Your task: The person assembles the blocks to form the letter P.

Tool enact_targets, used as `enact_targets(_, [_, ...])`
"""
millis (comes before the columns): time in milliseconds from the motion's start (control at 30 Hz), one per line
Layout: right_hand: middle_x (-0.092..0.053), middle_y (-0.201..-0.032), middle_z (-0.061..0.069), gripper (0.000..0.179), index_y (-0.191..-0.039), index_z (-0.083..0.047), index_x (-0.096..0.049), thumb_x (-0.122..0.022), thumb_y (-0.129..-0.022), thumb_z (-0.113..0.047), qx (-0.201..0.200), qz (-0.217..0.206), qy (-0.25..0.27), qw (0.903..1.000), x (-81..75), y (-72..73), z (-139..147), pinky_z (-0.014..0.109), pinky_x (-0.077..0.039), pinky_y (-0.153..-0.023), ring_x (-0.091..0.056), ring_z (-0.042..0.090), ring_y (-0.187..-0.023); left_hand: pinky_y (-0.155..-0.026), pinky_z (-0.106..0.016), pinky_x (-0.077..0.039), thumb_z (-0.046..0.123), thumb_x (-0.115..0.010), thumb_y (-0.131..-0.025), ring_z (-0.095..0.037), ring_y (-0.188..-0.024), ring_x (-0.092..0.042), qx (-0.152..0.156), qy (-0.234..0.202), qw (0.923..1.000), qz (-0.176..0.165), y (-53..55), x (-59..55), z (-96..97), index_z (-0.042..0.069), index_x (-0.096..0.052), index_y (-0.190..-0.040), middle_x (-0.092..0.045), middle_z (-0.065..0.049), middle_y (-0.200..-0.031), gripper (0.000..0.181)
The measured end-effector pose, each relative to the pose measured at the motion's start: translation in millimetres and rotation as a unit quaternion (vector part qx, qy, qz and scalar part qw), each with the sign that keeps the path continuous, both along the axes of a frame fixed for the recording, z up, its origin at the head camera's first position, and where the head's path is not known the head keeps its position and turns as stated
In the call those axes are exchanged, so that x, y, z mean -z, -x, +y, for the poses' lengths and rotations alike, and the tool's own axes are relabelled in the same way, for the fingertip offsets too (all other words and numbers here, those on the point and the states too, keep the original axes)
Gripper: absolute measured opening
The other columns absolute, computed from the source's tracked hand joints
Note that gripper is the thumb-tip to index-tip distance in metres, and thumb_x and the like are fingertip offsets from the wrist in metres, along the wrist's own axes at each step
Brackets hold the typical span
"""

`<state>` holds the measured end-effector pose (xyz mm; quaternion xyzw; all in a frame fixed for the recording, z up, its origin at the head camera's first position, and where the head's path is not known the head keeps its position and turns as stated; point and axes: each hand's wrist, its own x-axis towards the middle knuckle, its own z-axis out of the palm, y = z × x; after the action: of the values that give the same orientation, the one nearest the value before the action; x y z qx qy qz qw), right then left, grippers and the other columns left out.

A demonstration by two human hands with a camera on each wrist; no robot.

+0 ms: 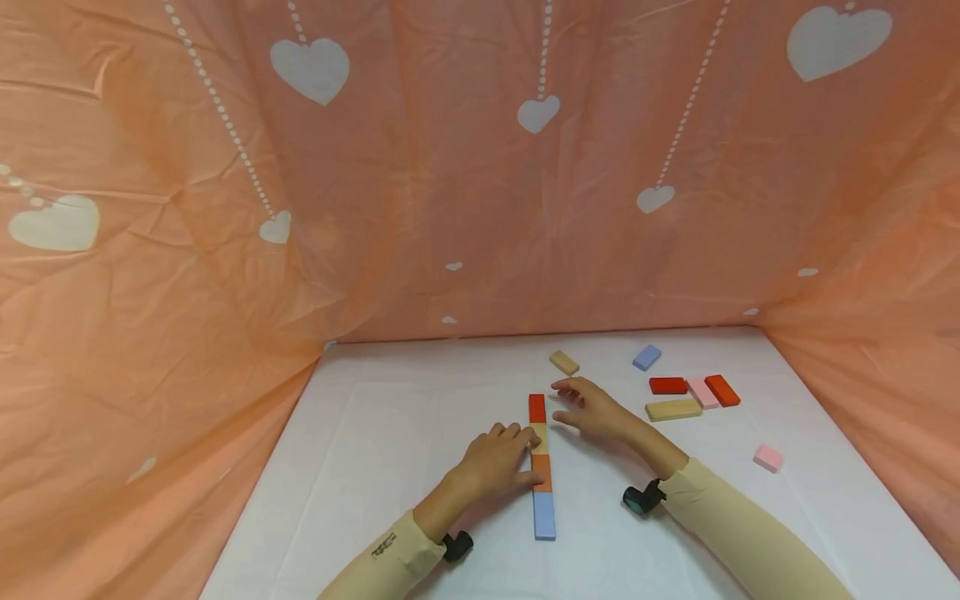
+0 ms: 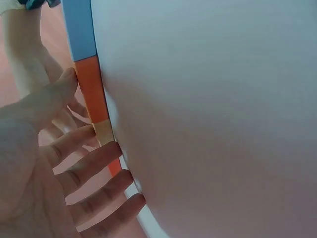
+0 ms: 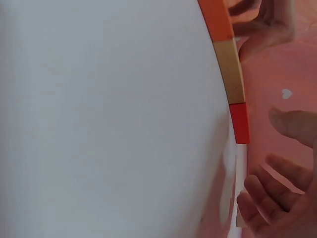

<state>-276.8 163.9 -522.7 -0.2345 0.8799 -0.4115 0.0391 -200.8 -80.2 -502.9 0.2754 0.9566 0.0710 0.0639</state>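
A straight row of end-to-end blocks runs away from me in the head view: blue (image 1: 544, 517), orange (image 1: 543, 465), plain wood (image 1: 542, 435) and red (image 1: 537, 407). My left hand (image 1: 493, 461) lies at the row's left side, fingers spread. Its thumb is against the orange block (image 2: 90, 89) and its fingertips are along the plain wood block (image 2: 104, 132) in the left wrist view. Just right of the red block (image 3: 239, 123), my right hand (image 1: 592, 410) hovers with loosely bent fingers and nothing in them.
A plain wood block (image 1: 564, 362) lies beyond the row. To the right are a blue block (image 1: 647, 357), two red blocks (image 1: 668, 386), a pink block (image 1: 702, 392), a longer wood block (image 1: 673, 410) and a small pink block (image 1: 768, 457). A peach heart-patterned curtain (image 1: 480, 200) borders the white table (image 1: 360, 433).
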Motion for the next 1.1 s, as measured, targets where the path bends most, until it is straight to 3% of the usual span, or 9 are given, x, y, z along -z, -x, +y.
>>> enact_targets(267, [-0.067, -0.126, 0.019, 0.048, -0.139, 0.004, -0.063, -0.079, -0.098, -0.015, 0.056, 0.035, 0.000, 0.9979, -5.5, -30.3, 20.6, 0.060, -0.050, -0.106, -0.063, 0.038, -0.117, -0.091, -0.037, -0.054, 0.055, -0.082, -0.092, -0.023, -0.114, -0.061, -0.002, -0.011, 0.9999, 0.011, 0.4, -0.4, 0.4, 0.021, -0.062, -0.132, -0.066, 0.001, -0.121, 0.056])
enact_targets(533, [-0.063, -0.131, 0.022, 0.057, -0.144, 0.002, -0.060, -0.081, -0.097, -0.024, 0.139, 0.019, -0.024, 0.9899, -13.3, -54.1, 49.8, 0.060, -0.054, -0.102, -0.061, 0.040, -0.118, -0.094, -0.037, -0.053, 0.054, -0.084, -0.090, -0.024, -0.114, -0.060, -0.003, -0.019, 0.9998, 0.006, -1.6, -1.5, -0.2, 0.020, -0.057, -0.149, -0.065, -0.003, -0.126, 0.073])
enact_targets(900, [-0.066, -0.123, 0.026, 0.066, -0.143, 0.010, -0.057, -0.084, -0.095, -0.027, 0.197, 0.007, -0.036, 0.9798, -17.2, -69.3, 93.0, 0.063, -0.054, -0.100, -0.065, 0.044, -0.115, -0.098, -0.040, -0.054, 0.057, -0.083, -0.089, -0.027, -0.121, -0.057, -0.006, -0.019, 0.9997, -0.011, 3.5, -2.6, -1.4, 0.016, -0.048, -0.161, -0.063, -0.007, -0.136, 0.090])
enact_targets(1100, [-0.061, -0.130, 0.034, 0.069, -0.142, 0.012, -0.054, -0.083, -0.096, -0.031, 0.226, 0.000, -0.057, 0.9724, -19.0, -74.3, 112.1, 0.067, -0.053, -0.099, -0.059, 0.051, -0.117, -0.106, -0.044, -0.051, 0.059, -0.082, -0.090, -0.028, -0.128, -0.056, -0.003, -0.013, 0.9995, -0.029, 8.9, -5.4, -1.3, 0.016, -0.044, -0.164, -0.061, -0.008, -0.143, 0.094])
